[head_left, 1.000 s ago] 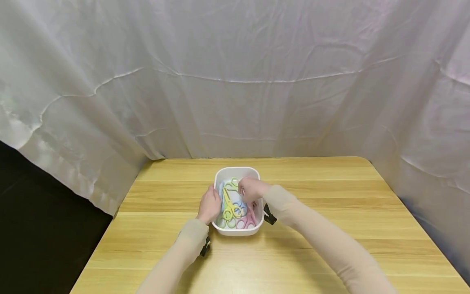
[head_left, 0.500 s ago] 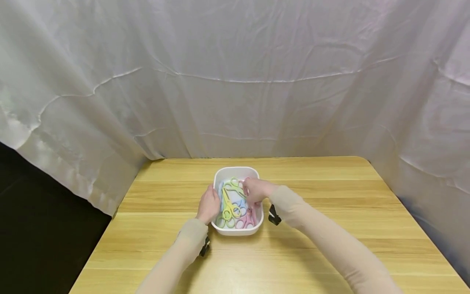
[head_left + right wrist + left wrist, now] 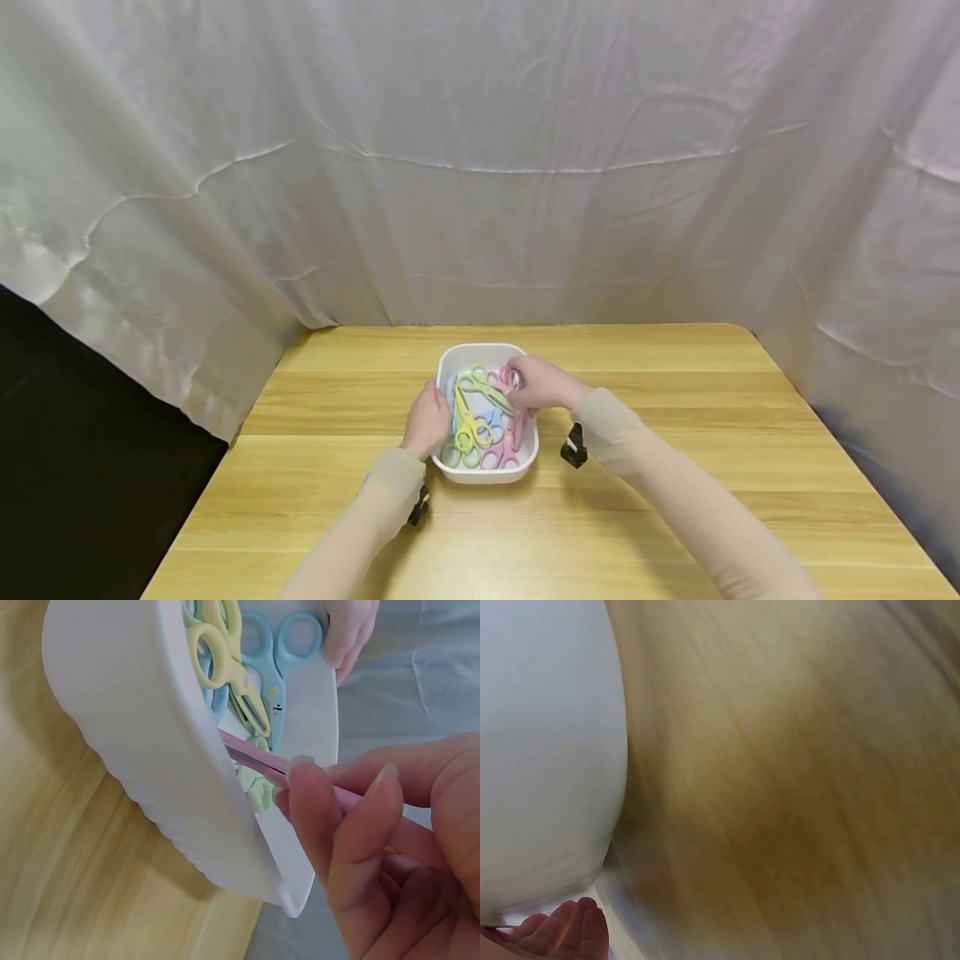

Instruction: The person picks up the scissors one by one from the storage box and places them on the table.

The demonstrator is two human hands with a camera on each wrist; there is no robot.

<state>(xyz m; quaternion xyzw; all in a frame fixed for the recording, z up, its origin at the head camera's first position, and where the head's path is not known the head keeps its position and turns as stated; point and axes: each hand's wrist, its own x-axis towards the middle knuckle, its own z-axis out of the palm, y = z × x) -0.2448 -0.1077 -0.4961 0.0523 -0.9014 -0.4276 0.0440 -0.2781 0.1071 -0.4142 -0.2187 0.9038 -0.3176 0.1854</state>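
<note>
A white plastic box (image 3: 486, 477) stands on the table with several children's scissors in it. My left hand (image 3: 427, 419) grips its left wall, fingers outside and thumb at the rim. Over the right side, my right hand (image 3: 543, 383) pinches pink scissors (image 3: 259, 757) between thumb and fingers, their blades pointing down into the box. Yellow scissors (image 3: 465, 417) and green scissors (image 3: 491, 390) lie within, near the blue scissors (image 3: 275, 690). Another pair of pink scissors (image 3: 507, 450) sits at the front right corner of the box.
The box rests on a wooden table (image 3: 675, 433), toward its far edge. Grey curtains (image 3: 480, 217) hang behind and at both sides. A small black device (image 3: 574, 447) sits at the right wrist, another (image 3: 420, 505) at the left.
My right hand has drawn back from the middle of the box toward its right wall, with the pink scissors coming into view in its fingers. The left hand keeps its place.
</note>
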